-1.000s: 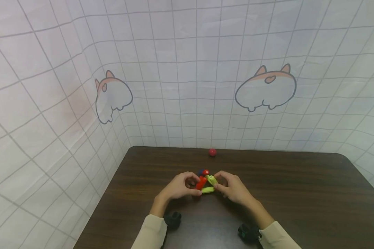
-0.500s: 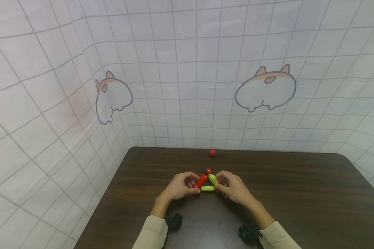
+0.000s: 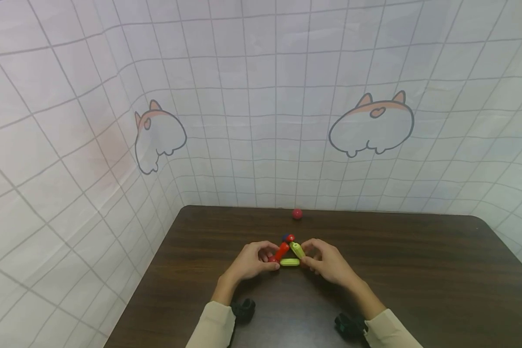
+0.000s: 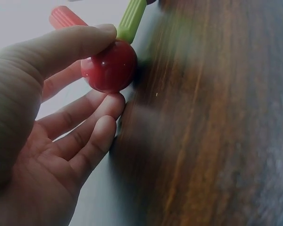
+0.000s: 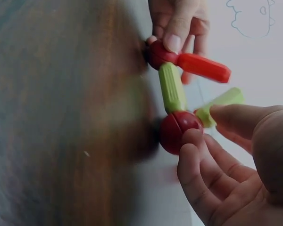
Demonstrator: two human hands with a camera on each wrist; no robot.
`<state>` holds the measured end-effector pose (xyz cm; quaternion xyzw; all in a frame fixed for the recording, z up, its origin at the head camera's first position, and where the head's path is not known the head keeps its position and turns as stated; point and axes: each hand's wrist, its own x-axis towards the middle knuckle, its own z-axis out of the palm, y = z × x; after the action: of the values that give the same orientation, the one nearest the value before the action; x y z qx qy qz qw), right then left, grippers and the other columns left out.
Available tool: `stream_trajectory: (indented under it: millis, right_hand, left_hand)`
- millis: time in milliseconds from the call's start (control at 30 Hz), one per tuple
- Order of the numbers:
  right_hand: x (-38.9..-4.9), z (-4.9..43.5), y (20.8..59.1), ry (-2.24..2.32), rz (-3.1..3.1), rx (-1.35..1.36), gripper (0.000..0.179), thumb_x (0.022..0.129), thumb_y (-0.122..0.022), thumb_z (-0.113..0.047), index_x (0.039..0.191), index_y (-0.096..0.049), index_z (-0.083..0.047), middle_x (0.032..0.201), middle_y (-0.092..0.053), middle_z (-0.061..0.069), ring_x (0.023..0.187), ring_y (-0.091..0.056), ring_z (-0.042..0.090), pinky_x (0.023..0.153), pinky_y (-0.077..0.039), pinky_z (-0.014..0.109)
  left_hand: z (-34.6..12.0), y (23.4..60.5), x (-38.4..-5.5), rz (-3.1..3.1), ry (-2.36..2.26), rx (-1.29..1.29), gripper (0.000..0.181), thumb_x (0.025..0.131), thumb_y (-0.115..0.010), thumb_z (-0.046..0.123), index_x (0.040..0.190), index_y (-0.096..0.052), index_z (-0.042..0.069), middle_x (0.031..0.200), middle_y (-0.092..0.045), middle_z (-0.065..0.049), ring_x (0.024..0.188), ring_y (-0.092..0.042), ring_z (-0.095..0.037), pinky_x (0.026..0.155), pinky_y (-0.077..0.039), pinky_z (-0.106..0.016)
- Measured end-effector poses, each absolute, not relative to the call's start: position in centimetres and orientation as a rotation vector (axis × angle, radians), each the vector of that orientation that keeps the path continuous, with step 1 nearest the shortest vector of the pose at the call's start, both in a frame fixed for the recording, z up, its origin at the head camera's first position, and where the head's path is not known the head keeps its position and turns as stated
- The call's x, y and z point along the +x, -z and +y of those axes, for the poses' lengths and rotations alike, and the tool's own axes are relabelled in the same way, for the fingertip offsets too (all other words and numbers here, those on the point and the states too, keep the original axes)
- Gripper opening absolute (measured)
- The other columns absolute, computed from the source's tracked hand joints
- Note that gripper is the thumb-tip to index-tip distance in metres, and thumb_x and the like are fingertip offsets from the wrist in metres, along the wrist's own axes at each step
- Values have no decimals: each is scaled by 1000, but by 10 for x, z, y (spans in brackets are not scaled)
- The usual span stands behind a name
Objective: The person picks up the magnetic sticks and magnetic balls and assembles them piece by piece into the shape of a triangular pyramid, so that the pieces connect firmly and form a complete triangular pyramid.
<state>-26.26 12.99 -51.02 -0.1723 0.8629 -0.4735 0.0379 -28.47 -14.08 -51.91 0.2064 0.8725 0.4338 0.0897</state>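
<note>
My left hand (image 3: 255, 260) pinches a glossy red ball (image 4: 109, 66) between thumb and fingers, low over the dark table. A ribbed red rod (image 3: 282, 251) slants up from this ball. A yellow-green rod (image 3: 289, 262) runs level from it to a second red ball (image 5: 174, 129). There my right hand (image 3: 326, 260) has its fingers curled against the ball and its thumb at the base of another yellow-green rod (image 3: 297, 250), which leans upward. The two slanting rods tilt toward each other at their upper ends. In the head view, the right hand hides the second ball.
A small blue and red piece (image 3: 289, 238) lies just behind the rods. One loose red ball (image 3: 297, 214) sits at the table's (image 3: 396, 251) far edge, before the gridded cloth (image 3: 252, 121). Black wrist cameras show beneath both wrists.
The joined rods have shifted slightly, and the low green rod has swung from tilted to level. The left hand's red ball has come into view. Over the last half second, the hands hold nearly still.
</note>
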Motion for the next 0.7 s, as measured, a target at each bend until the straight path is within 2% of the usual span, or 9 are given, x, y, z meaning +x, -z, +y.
stream_trajectory:
  millis: [200, 433, 700]
  right_hand:
    - [-274, 145, 505, 1541, 2611, -487, 32, 97, -71, -17, 126, -63, -7, 117, -68, 14, 75, -68, 25, 62, -58, 37]
    - [-310, 155, 498, 1628, 2562, -505, 35, 98, -70, -17, 128, -61, -3, 117, -66, 20, 86, -68, 37, 67, -59, 44]
    - [-357, 153, 489, 1569, 2485, -495, 50, 96, -72, -18, 139, -54, 0, 138, -56, 29, 97, -68, 31, 73, -58, 41]
  left_hand:
    - [-143, 520, -286, 2602, -1286, 607, 37, 87, -84, 27, 122, -71, 21, 88, -65, 4, 76, -60, -12, 64, -49, -26]
    - [-144, 521, -286, 2599, -1278, 597, 38, 87, -84, 27, 122, -71, 23, 90, -66, 4, 77, -60, -11, 64, -48, -25]
    - [-145, 520, -287, 2599, -1287, 621, 37, 87, -83, 27, 121, -71, 21, 93, -68, -1, 77, -59, -11, 64, -47, -25]
